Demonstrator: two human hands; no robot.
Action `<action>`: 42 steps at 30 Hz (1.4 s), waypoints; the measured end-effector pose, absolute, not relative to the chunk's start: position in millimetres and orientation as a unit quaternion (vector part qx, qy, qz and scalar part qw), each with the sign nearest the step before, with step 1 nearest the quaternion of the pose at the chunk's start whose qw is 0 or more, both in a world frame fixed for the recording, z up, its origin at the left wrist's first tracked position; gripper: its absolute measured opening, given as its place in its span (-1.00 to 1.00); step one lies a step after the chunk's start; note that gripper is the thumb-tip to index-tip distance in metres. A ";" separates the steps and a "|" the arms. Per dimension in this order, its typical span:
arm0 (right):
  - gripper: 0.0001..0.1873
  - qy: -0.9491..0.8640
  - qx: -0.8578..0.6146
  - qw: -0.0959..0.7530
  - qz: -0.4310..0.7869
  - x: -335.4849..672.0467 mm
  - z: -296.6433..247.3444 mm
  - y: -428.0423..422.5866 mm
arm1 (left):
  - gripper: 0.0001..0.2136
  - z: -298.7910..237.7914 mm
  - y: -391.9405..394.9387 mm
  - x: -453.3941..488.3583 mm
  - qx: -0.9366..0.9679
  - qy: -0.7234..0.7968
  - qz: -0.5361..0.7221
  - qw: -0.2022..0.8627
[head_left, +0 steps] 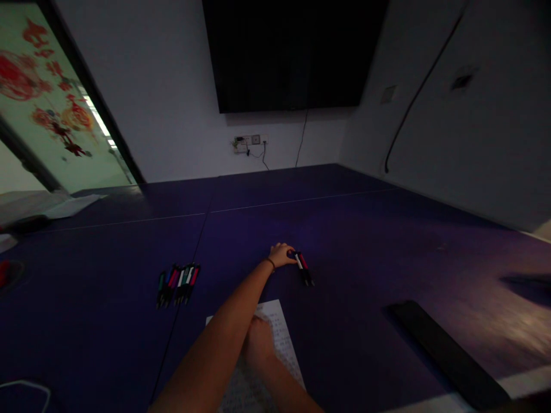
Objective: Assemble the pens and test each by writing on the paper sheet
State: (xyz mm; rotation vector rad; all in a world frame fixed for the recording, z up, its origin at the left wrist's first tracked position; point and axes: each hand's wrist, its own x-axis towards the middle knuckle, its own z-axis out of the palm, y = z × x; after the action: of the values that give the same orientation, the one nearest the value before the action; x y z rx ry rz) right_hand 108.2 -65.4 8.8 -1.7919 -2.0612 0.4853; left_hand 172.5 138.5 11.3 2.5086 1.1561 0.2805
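Note:
My left hand (282,254) reaches across over my right arm, a dark band at its wrist. Its thumb and fingers close at the upper end of a white-and-black pen (300,267). Touching that pen on its right lies a pink-and-black pen (306,267). Nearer to me, my right hand (259,339) rests curled on a sheet of paper (284,343) covered in writing. My left forearm hides part of it, and what its fingers hold, if anything, cannot be seen.
Several coloured pens (179,284) lie in a row on the purple table (353,241) at left. A long black object (447,350) sits at the right near edge. Papers (73,205) lie far left. A large screen (297,51) hangs above wall sockets (252,140).

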 end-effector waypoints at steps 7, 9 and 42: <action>-0.81 -0.728 -0.631 0.204 0.176 108.1 8.5 -65.0 | -0.58 9.8 138.4 171.7 0.887 0.407 0.107 0.190; -0.80 -0.724 -0.632 0.212 0.177 108.4 8.3 -65.2 | -0.57 9.8 138.2 171.5 0.886 0.407 0.109 0.192; -0.73 -0.740 -0.643 0.139 0.142 114.1 8.5 -61.3 | -0.78 49.7 59.2 -29.9 0.619 0.771 0.139 -0.058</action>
State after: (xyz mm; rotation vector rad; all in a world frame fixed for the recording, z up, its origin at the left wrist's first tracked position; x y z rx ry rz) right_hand 114.1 -61.3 8.5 -1.8579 -2.1378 0.4101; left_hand -29.9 59.2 49.7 2.0187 2.5165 0.4545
